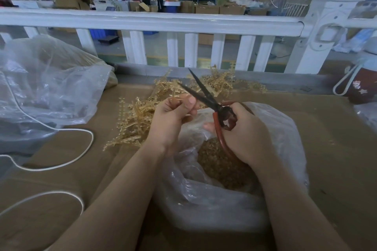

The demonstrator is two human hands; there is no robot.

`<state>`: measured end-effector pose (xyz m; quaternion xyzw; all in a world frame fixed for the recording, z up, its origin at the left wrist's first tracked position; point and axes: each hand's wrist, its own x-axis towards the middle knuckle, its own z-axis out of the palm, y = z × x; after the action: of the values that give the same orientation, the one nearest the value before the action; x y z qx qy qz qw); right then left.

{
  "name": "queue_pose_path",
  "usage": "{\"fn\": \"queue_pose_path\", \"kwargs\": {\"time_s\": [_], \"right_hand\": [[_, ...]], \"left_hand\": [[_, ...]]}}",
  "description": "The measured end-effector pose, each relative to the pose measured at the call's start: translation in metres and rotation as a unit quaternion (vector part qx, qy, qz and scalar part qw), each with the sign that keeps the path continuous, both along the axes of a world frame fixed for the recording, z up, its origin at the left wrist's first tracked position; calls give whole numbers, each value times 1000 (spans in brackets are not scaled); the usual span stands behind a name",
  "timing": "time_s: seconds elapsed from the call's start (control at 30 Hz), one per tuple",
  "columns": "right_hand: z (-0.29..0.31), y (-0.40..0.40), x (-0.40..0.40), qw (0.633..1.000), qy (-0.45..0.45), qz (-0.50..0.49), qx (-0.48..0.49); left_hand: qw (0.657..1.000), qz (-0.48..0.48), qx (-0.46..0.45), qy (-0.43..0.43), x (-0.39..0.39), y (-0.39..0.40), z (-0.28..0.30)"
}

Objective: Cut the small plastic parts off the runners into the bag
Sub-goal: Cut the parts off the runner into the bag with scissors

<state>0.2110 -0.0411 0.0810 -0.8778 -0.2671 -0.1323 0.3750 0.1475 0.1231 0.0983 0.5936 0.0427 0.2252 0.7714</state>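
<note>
Cardboard covers your bench before a white railing and a workshop floor of boxes, where your left hand pinches a runner and your right hand grips open-bladed scissors above the bag of cut parts, beside the runner pile.

Both forearms extended forward, left hand fingers pinched, right hand fingers curled tight.

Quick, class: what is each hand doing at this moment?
Left hand: pinches a thin amber plastic runner.
Right hand: grips the red-handled, dark-bladed scissors, blades apart.
</note>
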Motion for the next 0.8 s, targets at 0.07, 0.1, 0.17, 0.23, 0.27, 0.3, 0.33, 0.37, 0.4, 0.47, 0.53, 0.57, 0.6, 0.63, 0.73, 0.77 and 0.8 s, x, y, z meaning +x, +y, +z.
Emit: {"fn": "queue_pose_path", "kwargs": {"time_s": [0.07, 0.1, 0.17, 0.23, 0.27, 0.3, 0.33, 0.37, 0.4, 0.47, 0.53, 0.57, 0.6, 0.63, 0.73, 0.77, 0.8], "right_hand": [[0, 0, 0, 999, -27, -9, -27], [0, 0, 1, 998, -39, -16, -36], [0, 0, 2, 996, -65, -28, -50], [1, -1, 2, 995, -76, -30, -59], [0, -1, 3, 995, -77, -28, -59], [0, -1, 3, 995, -77, -28, -59], [0, -1, 2, 995, -77, -27, -58], [0, -1, 2, 995, -75, -25, -57], [0, -1, 1, 996, -72, -23, -56], [0, -1, 0, 996, -70, -21, -56], [0, -1, 0, 995, -71, -23, -59], [0, -1, 0, 995, -72, -27, -63], [-1, 0, 0, 994, -74, -34, -69], [-1, 0, 0, 993, -76, -41, -75], [0, 0, -1, 992, -87, -56, -78], [0, 0, -1, 991, -91, -58, -79], [0, 0, -2, 991, -93, -57, -78]], "left_hand": [[1000, 18, 11, -5, 1, -1, 0], [1000, 24, 15, -7, 1, -1, 0], [999, 31, 22, -13, 1, -2, 0], [999, 33, 27, -18, 1, -2, 0], [999, 34, 27, -19, 1, -2, 0], [999, 35, 28, -19, 1, -2, 0], [999, 37, 28, -21, 1, -1, 0], [999, 40, 29, -22, 0, -1, 1], [998, 42, 29, -22, 0, -1, 1], [998, 48, 23, -20, 0, 0, 1], [998, 50, 17, -17, -1, 1, 2], [999, 49, 15, -16, -1, 0, 2], [999, 48, 15, -17, -1, 0, 2], [999, 48, 14, -17, -2, 0, 3], [999, 47, 7, -21, -3, -1, 4], [999, 46, 5, -22, -3, -2, 5], [999, 44, 4, -23, -4, -2, 5]]}}
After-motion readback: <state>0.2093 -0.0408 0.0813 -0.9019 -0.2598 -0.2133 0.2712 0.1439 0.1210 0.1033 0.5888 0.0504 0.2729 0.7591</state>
